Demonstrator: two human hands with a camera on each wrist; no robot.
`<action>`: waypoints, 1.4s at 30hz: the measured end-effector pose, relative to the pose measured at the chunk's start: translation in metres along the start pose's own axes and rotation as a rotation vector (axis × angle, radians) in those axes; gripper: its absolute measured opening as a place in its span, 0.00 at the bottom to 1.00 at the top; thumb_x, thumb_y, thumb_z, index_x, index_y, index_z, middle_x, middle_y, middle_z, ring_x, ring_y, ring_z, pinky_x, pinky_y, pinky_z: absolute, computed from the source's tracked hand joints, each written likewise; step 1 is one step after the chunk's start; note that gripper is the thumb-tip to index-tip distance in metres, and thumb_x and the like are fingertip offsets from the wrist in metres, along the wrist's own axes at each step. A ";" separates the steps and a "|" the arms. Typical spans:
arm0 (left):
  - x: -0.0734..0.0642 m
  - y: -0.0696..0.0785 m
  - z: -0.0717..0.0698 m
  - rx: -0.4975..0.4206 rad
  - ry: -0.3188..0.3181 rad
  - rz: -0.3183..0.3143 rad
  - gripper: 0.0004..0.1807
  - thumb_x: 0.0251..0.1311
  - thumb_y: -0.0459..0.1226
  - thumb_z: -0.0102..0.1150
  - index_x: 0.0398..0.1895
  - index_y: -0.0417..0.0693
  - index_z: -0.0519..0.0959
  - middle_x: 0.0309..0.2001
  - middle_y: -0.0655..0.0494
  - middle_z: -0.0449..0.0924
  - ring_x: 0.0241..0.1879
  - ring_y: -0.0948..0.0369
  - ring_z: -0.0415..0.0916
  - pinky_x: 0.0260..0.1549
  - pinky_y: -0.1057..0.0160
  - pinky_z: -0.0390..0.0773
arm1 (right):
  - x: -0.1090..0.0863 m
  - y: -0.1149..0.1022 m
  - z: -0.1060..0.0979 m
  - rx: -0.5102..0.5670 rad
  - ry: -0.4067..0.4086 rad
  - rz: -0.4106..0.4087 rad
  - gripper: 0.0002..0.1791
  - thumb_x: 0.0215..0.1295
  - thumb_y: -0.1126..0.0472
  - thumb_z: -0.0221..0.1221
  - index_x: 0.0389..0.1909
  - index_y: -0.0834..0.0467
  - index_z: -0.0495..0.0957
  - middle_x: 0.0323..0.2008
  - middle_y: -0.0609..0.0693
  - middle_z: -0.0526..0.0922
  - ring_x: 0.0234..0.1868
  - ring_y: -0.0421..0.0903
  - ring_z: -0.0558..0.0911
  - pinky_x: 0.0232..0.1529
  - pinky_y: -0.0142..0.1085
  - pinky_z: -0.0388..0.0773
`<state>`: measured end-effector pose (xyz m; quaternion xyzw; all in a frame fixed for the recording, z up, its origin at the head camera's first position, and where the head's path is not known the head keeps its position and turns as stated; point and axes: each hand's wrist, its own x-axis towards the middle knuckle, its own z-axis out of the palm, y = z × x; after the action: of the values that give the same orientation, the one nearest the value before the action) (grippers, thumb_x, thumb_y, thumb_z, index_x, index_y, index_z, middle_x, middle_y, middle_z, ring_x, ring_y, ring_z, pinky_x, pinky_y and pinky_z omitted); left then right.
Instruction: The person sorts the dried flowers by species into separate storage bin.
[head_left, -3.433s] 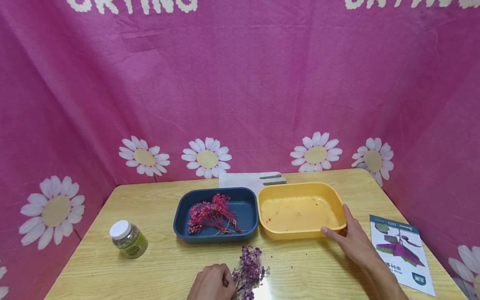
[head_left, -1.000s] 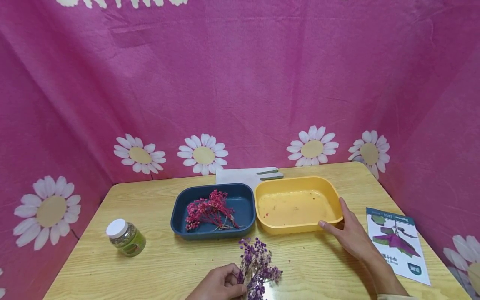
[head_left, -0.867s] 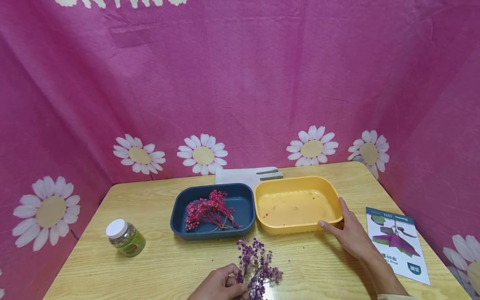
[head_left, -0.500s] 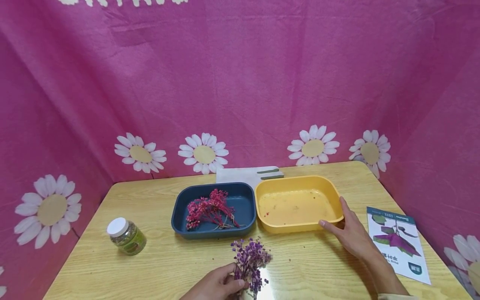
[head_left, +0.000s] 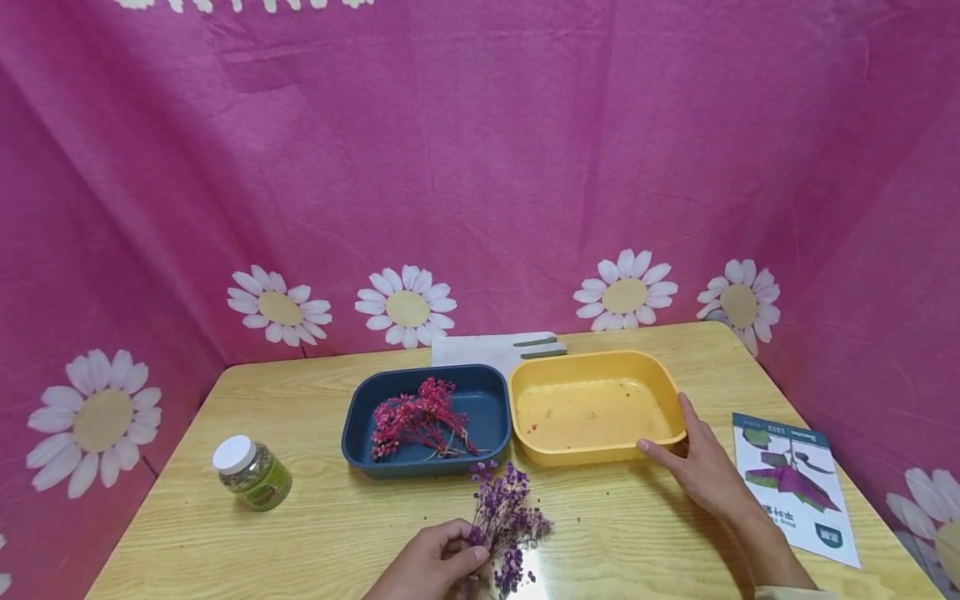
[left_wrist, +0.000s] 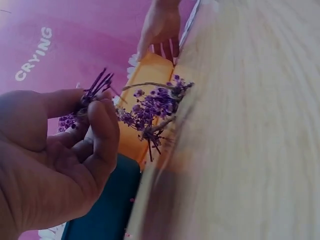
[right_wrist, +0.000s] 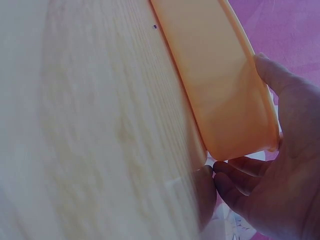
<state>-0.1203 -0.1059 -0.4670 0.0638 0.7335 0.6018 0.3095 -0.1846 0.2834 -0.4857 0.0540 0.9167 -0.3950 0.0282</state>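
Observation:
My left hand (head_left: 438,562) pinches a bunch of purple dried flowers (head_left: 506,508) by the stems between thumb and fingertips, close in front of the blue bin. In the left wrist view the cut stem ends (left_wrist: 102,82) poke up past the fingers, and flower heads (left_wrist: 155,102) spread out beyond them. My right hand (head_left: 705,475) grips the near right corner of the yellow bin (head_left: 596,457). Its thumb lies on the rim, while the fingers bend against the end wall, as the right wrist view shows. Pink dried flowers (head_left: 420,417) lie in the blue bin (head_left: 491,417).
A white-lidded jar (head_left: 255,473) with a green label leans on the table's left side. To the right lies a printed seed packet (head_left: 795,492). White gloves (head_left: 472,350) are partly hidden behind the bins. Pink cloth (head_left: 495,167) walls off the back and sides; tiny crumbs dot the tabletop.
Over the last seconds the left hand has risen slightly toward the bins, turning the purple bunch; its sprigs fan out differently. The right hand keeps its place at the yellow bin.

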 end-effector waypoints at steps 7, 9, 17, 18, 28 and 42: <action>-0.001 0.010 -0.004 0.059 0.085 0.045 0.19 0.62 0.44 0.62 0.48 0.39 0.79 0.32 0.56 0.78 0.30 0.63 0.73 0.29 0.66 0.76 | -0.001 0.001 0.000 0.004 0.022 -0.062 0.61 0.62 0.38 0.59 0.75 0.57 0.24 0.72 0.74 0.46 0.71 0.72 0.52 0.66 0.68 0.51; 0.000 0.013 -0.005 0.075 0.108 0.072 0.19 0.60 0.43 0.64 0.47 0.38 0.80 0.33 0.56 0.78 0.33 0.62 0.74 0.30 0.66 0.76 | -0.001 0.001 0.000 0.005 0.023 -0.064 0.61 0.62 0.38 0.59 0.75 0.57 0.24 0.72 0.74 0.47 0.71 0.72 0.52 0.66 0.68 0.51; 0.003 0.020 -0.005 0.059 0.128 0.103 0.20 0.60 0.41 0.64 0.49 0.36 0.78 0.35 0.54 0.81 0.35 0.63 0.78 0.33 0.65 0.80 | -0.002 0.002 0.002 -0.010 0.015 -0.028 0.61 0.62 0.36 0.58 0.76 0.54 0.24 0.71 0.74 0.48 0.71 0.72 0.52 0.65 0.69 0.50; 0.004 0.021 -0.004 0.047 0.125 0.105 0.20 0.61 0.41 0.63 0.49 0.35 0.78 0.36 0.53 0.82 0.35 0.64 0.79 0.33 0.64 0.81 | -0.002 0.002 0.002 -0.005 0.015 -0.029 0.61 0.62 0.36 0.59 0.76 0.55 0.24 0.72 0.74 0.48 0.71 0.72 0.52 0.65 0.69 0.50; 0.002 0.028 -0.005 -0.028 0.088 0.143 0.13 0.64 0.38 0.59 0.42 0.35 0.75 0.32 0.55 0.81 0.28 0.67 0.72 0.29 0.68 0.75 | 0.000 0.002 0.000 0.017 0.027 -0.053 0.61 0.62 0.37 0.59 0.76 0.54 0.25 0.72 0.73 0.47 0.72 0.71 0.52 0.66 0.68 0.49; 0.012 0.007 -0.006 0.082 0.166 0.026 0.07 0.57 0.33 0.57 0.35 0.42 0.69 0.25 0.59 0.72 0.19 0.65 0.61 0.20 0.68 0.63 | -0.001 0.000 0.000 0.012 0.016 -0.034 0.61 0.62 0.36 0.59 0.75 0.53 0.23 0.73 0.73 0.43 0.72 0.73 0.50 0.66 0.69 0.49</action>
<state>-0.1349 -0.1040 -0.4645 0.0356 0.7798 0.5784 0.2369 -0.1836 0.2837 -0.4855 0.0414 0.9154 -0.4003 0.0140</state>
